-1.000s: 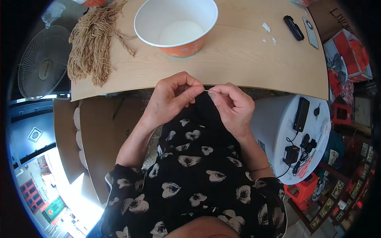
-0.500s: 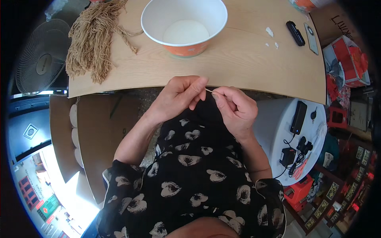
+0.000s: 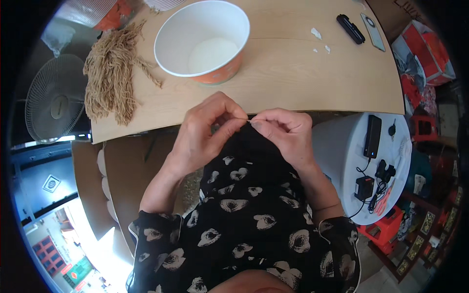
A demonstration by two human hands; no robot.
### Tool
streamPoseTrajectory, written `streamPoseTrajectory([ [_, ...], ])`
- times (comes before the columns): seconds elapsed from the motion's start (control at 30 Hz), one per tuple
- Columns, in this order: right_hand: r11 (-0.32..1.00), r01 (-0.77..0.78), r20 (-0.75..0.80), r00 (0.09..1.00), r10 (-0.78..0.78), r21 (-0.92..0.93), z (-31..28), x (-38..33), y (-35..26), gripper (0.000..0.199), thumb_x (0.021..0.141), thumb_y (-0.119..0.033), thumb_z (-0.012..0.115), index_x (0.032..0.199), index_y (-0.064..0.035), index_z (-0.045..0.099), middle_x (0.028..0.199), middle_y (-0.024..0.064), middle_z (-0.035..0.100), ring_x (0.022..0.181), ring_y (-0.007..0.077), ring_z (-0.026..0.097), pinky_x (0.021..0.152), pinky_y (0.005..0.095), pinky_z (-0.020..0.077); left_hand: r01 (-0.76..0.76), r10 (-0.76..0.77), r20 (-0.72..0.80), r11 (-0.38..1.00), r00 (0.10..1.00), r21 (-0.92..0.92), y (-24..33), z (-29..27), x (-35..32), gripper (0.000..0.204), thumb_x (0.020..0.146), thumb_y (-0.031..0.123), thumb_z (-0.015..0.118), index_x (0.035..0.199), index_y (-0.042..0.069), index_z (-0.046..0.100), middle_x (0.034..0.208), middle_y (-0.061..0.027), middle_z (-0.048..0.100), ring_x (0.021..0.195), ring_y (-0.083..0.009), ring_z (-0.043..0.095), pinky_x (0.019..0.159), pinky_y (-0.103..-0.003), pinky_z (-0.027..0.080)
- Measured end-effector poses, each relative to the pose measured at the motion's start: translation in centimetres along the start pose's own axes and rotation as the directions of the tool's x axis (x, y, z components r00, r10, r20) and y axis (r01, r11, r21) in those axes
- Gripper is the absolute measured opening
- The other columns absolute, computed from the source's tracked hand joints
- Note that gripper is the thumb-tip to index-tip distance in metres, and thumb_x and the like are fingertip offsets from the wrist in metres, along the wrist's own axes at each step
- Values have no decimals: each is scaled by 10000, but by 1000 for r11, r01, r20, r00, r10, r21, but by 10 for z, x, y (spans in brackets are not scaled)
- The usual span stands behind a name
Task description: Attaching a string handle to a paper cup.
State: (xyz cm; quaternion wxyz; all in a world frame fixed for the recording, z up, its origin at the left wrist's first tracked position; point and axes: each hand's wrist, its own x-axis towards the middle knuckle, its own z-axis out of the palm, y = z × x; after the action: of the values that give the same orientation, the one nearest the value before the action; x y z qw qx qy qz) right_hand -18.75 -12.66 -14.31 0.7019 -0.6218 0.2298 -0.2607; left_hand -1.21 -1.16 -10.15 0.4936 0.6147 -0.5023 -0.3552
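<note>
Pinching a thin pale strand [image 3: 249,120] between them, the left hand [image 3: 205,132] and right hand [image 3: 286,134] meet just off the table's [image 3: 293,73] near edge. Behind stands a white bowl [image 3: 202,41]; a straw-coloured fibre bundle [image 3: 115,75] lies at the left edge.

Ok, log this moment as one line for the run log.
left hand: pinching thin strand | right hand: pinching same strand | nearby: bowl, fibre bundle

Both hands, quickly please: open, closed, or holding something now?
Left hand: closed, pinching a thin pale strand.
Right hand: closed, pinching the same strand.
</note>
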Motion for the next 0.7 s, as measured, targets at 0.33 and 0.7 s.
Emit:
streamPoseTrajectory([
  [0.33, 875, 469, -370, 797, -477, -116, 2, 72, -10, 91, 899, -5, 709, 962, 59, 705, 701, -39, 636, 606, -12, 527, 538, 166, 416, -180, 391, -129, 660, 911, 730, 43, -16, 69, 294, 884, 106, 715, 1151, -9, 673, 1052, -163, 710, 901, -283, 687, 746, -373, 551],
  [0.7, 785, 522, -359, 699, -618, -334, 13, 95, 9, 43, 882, 13, 720, 923, 28, 715, 598, -72, 548, 535, -26, 436, 476, 170, 319, -60, 97, -53, 879, 994, 472, 24, -39, 100, 220, 968, 57, 593, 1135, -53, 683, 931, -131, 746, 858, -142, 710, 761, -278, 560],
])
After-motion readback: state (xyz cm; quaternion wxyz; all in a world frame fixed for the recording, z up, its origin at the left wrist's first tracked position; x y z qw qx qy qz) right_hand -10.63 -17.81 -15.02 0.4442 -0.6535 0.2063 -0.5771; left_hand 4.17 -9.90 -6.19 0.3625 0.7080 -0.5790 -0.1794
